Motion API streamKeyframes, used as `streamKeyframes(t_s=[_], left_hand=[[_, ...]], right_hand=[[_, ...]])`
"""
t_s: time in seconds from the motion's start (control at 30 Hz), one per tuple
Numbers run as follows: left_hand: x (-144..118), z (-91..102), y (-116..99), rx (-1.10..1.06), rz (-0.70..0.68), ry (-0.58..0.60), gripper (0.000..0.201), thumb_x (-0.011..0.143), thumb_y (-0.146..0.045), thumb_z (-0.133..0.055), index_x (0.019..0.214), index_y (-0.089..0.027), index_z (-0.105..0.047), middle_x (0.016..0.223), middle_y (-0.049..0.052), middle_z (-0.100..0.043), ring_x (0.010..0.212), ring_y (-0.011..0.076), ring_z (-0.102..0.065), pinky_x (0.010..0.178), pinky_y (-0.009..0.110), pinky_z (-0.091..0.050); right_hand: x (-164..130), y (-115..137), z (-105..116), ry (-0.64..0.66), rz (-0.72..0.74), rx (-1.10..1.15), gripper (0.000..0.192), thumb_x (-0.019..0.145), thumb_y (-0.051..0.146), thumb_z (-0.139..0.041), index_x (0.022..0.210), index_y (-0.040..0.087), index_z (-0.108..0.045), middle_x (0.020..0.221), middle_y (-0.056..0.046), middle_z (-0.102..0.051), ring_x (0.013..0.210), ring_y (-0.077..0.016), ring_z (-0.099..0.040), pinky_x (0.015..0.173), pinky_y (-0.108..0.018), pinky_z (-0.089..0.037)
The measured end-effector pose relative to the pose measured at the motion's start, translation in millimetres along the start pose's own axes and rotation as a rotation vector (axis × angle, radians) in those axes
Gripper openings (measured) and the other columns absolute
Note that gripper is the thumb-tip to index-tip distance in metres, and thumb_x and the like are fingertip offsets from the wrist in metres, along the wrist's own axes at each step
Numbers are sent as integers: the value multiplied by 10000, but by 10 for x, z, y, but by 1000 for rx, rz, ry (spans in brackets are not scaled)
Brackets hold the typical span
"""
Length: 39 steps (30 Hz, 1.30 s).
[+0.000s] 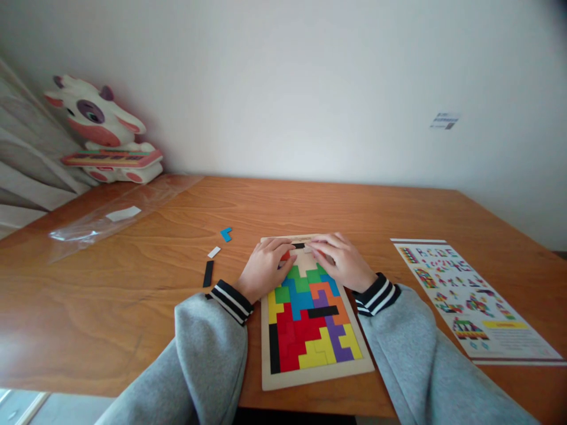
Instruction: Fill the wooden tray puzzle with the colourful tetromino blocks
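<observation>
A wooden block puzzle board [319, 380] lies before me, its lower part filled with red, yellow, black, purple, orange, blue and green pieces. Over its upper left corner rests my left hand [267, 267], fingers stretched and thumb apart, partly covering a red piece [285, 256]. My right hand [344, 261] reaches over the upper right, its thumb and fingertips close around a small white puzzle piece [308, 250]. Bare wood shows between the hands, below a black piece [299, 245] at the top. Both hands hide parts of the upper board.
Left of the board lie a blue corner piece [226, 234], a white piece [214, 252] and a black bar [208, 274]. A clear plastic bag [84, 230] and a cow toy keyboard [113, 158] are farther left. A printed pattern sheet [500, 339] lies on the right.
</observation>
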State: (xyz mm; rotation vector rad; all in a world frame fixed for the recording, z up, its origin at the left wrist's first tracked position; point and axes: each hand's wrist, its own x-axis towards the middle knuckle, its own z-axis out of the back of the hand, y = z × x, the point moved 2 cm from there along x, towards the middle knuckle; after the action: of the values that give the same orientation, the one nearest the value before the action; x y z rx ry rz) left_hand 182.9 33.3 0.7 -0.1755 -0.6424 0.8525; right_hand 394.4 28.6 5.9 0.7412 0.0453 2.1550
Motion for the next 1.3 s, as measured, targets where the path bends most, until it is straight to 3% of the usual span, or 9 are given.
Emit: streamKeyframes(t_s=[0.13, 0.43, 0.53, 0.63, 0.87, 0.97, 1.07, 1.17, 1.3], left_hand=[[-9, 36, -16, 56, -6, 24, 202, 969, -297, -562, 1110, -196, -667, 1195, 71, -711, 1146, 258, -620, 985, 440, -498], [-10, 51, -26, 71, -9, 38, 199, 970, -303, -551, 1098, -204, -666, 1178, 79, -708, 1130, 250, -617, 977, 435, -501], [-21, 42, -13, 85, 18, 32, 214, 965, -319, -554, 1117, -207, -653, 1192, 81, -691, 1119, 254, -614, 982, 441, -500], [-34, 26, 0, 117, 67, 27, 289, 952, -345, -564, 1195, -197, -617, 1238, 109, -652, 1147, 280, -591, 991, 468, -496], [-43, -10, 2, 145, 88, 22, 365, 939, -355, -566, 1251, -166, -576, 1237, 134, -632, 1158, 298, -582, 1009, 470, -497], [-41, -13, -4, 143, 90, 28, 352, 933, -339, -567, 1237, -161, -584, 1228, 135, -637, 1155, 295, -584, 1009, 467, -497], [-38, -8, -13, 136, 100, 34, 326, 924, -316, -573, 1210, -161, -601, 1224, 128, -645, 1147, 290, -588, 1001, 462, -499], [-37, -4, -20, 132, 110, 34, 310, 912, -301, -582, 1191, -167, -613, 1227, 120, -650, 1142, 292, -589, 989, 466, -502], [-35, -2, -28, 132, 119, 30, 306, 907, -289, -581, 1187, -171, -618, 1232, 118, -650, 1149, 290, -588, 993, 465, -499]], right_hand=[[9, 77, 17, 59, 94, -17, 335, 980, 190, -511, 1287, 220, -639, 1176, -84, -734, 1064, -234, -661, 945, -432, -526], [8, 30, 39, 43, -23, 7, 353, 965, 208, -532, 1302, 258, -625, 1086, -75, -772, 979, -256, -710, 910, -465, -512], [19, 40, 31, -14, -128, 97, 298, 950, 240, -559, 1234, 252, -649, 1126, -73, -763, 1057, -265, -699, 963, -485, -498], [40, 36, -8, -51, -326, 262, 274, 936, 297, -584, 1196, 237, -643, 1168, -90, -748, 1091, -262, -698, 989, -484, -510], [125, 45, -94, 58, -781, 784, 390, 875, 252, -660, 1251, 173, -589, 1164, -145, -733, 1058, -230, -711, 874, -375, -588], [158, 44, -73, 68, -832, 941, 356, 855, 281, -692, 1187, 169, -627, 976, -110, -763, 841, -205, -728, 655, -308, -591], [182, 34, -52, 87, -824, 1100, 211, 840, 297, -707, 1000, 164, -668, 870, -96, -744, 714, -176, -697, 513, -256, -517], [182, 18, -45, 106, -870, 1228, 133, 826, 276, -714, 894, 174, -663, 877, -97, -737, 718, -167, -691, 514, -246, -511], [161, 1, -48, 84, -941, 1326, 121, 811, 226, -728, 913, 178, -684, 912, -92, -743, 746, -158, -698, 581, -256, -557]])
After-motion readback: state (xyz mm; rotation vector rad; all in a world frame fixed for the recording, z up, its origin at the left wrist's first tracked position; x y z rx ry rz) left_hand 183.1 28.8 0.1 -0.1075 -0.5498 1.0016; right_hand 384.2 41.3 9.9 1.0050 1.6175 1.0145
